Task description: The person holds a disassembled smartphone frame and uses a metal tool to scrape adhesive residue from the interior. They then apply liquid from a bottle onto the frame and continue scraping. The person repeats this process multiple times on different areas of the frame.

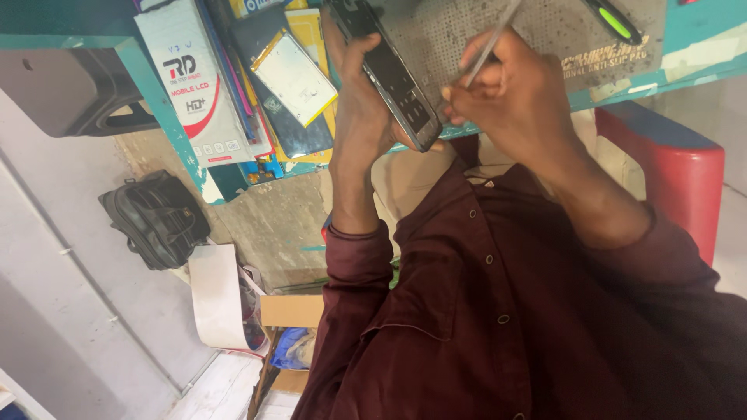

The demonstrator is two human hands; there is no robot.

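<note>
Left hand (359, 101) is gripping a dark phone (393, 74); right hand (510, 93) is pinching a thin metal tool (490, 43) just beside it, above the grey mat (467, 23).

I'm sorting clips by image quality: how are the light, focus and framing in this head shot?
Head view: soft, even light with no hard shadows; the phone in the left hand shows little glare; the thin metal tool in the right hand is slightly blurred; the frame is tilted, with the workbench cut off at the top.
</note>
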